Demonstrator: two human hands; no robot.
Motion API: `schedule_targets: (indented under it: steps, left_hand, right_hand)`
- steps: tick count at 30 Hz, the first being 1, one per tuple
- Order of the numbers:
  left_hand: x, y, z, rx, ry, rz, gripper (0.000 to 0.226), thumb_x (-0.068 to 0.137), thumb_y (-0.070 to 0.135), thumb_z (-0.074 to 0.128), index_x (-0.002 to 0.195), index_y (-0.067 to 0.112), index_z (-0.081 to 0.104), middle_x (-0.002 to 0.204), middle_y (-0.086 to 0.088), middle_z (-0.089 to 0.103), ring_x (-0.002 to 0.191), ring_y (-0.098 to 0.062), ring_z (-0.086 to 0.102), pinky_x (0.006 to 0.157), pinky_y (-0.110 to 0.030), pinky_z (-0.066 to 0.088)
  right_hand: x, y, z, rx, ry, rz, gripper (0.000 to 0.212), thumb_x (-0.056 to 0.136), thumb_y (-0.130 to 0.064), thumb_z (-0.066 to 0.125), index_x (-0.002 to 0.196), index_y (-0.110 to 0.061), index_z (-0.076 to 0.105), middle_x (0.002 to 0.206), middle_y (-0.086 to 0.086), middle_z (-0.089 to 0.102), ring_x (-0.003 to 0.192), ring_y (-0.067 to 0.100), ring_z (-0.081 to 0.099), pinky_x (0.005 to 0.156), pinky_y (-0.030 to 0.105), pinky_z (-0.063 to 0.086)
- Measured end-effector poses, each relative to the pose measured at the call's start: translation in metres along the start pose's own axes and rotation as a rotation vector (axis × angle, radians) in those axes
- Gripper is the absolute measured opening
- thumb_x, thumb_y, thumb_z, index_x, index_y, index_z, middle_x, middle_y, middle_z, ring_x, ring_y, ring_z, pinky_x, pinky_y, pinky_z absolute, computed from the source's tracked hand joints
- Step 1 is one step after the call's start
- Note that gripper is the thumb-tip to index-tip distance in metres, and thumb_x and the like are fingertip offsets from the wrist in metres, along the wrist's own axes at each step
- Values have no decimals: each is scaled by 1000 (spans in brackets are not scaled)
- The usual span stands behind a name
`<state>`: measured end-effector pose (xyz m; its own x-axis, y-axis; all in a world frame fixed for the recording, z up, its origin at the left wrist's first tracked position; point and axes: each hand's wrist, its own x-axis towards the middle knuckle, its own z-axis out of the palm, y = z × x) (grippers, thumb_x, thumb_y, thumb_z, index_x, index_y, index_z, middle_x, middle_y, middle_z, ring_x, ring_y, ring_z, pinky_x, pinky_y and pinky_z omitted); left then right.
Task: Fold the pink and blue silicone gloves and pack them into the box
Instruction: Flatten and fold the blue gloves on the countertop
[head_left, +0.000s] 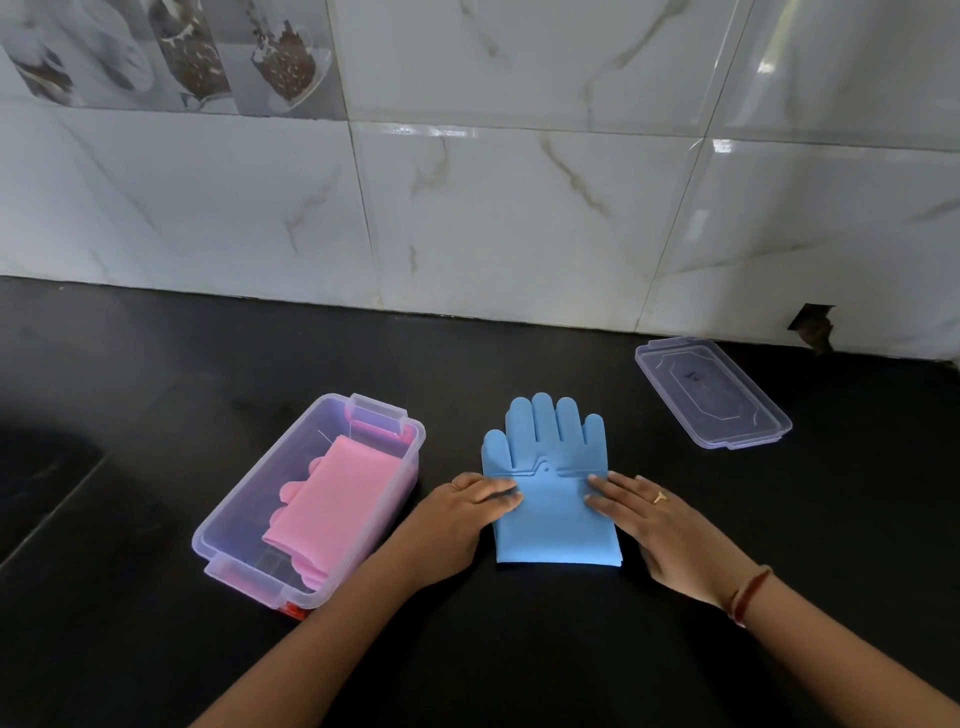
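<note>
Blue gloves (553, 483) lie dead ahead on the counter (156, 364), fingers pointing away from me. My left hand (460, 512) and right hand (657, 527) press flat, open, gripping nothing. Box (358, 525) with pink gloves (332, 501) sits left, nearer my left hand.

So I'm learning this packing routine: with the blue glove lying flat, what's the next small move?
Probably fold the blue glove in half, fingers toward the cuff. It lies flat under both the left hand and right hand, while the pink glove already sits folded in the box.
</note>
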<state>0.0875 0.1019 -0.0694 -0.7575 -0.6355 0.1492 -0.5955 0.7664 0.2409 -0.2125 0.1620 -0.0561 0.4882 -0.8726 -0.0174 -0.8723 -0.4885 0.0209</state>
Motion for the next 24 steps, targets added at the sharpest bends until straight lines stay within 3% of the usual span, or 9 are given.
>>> schedule_targets:
  steps: [2, 4, 7, 9, 12, 16, 18, 20, 24]
  left_hand:
    - [0, 0, 1, 23, -11, -8, 58, 88, 21, 44, 145, 23, 35, 152, 3, 33, 138, -19, 29, 115, -29, 22]
    - [0, -3, 1, -7, -82, -45, 62, 91, 39, 41, 149, 28, 22, 157, 7, 22, 143, -13, 18, 118, -27, 11]
    - [-1, -8, 0, -17, -161, -79, 67, 93, 52, 37, 151, 31, 10, 158, 10, 15, 145, -8, 11, 114, -22, -1]
    - [-1, -6, 1, 1, -154, -94, 63, 95, 51, 33, 150, 32, 12, 158, 12, 16, 144, -8, 13, 117, -25, 4]
    - [3, 4, 6, -45, 2, -177, 49, 95, 41, 30, 143, 31, 33, 150, 13, 36, 136, -9, 30, 112, -30, 22]
    - [25, 23, 9, -166, 326, -419, 31, 97, 28, 38, 103, 14, 65, 101, -4, 68, 91, -16, 57, 78, -30, 44]
    - [39, 29, 9, -171, 412, -518, 30, 99, 28, 41, 83, 14, 63, 79, -2, 65, 74, -14, 55, 62, -27, 45]
    - [52, 30, 6, -167, 415, -595, 39, 99, 35, 36, 71, 18, 57, 66, 3, 59, 67, -12, 53, 55, -27, 44]
    - [71, 20, 2, -173, 332, -742, 47, 101, 41, 25, 70, 19, 54, 63, 5, 54, 64, -15, 58, 55, -28, 41]
  right_hand:
    - [5, 7, -4, -24, -12, -37, 68, 90, -20, 55, 148, -30, 21, 155, -10, 9, 141, 8, 1, 113, 30, -6]
    - [11, 12, -9, 5, -2, -62, 58, 93, -30, 51, 146, -29, 28, 154, -9, 24, 142, 9, 16, 114, 29, 1]
    - [17, 18, -11, 96, -24, -48, 56, 95, -41, 45, 147, -31, 26, 152, -14, 27, 137, -2, 14, 112, 20, 4]
    - [17, 17, -9, 233, -4, 2, 52, 95, -37, 47, 144, -30, 32, 149, -17, 31, 134, -6, 15, 113, 17, 10]
    - [18, 10, -2, 499, 141, 98, 38, 96, -20, 50, 133, -27, 48, 138, -20, 42, 132, -3, 33, 112, 17, 25]
    - [20, -1, -3, 738, 165, 283, 32, 99, -23, 42, 129, -25, 51, 125, -13, 52, 119, -3, 47, 103, 14, 34]
    - [18, 0, -6, 678, 155, 213, 31, 99, -29, 37, 128, -27, 50, 120, -16, 52, 113, -10, 46, 97, 5, 33]
    - [15, 4, -7, 610, 118, 140, 36, 96, -34, 38, 129, -24, 50, 124, -14, 53, 113, -8, 46, 95, 1, 28]
    - [24, 4, -1, 546, 103, 252, 50, 88, -45, 53, 135, -28, 45, 122, -20, 47, 112, -3, 45, 95, 13, 31]
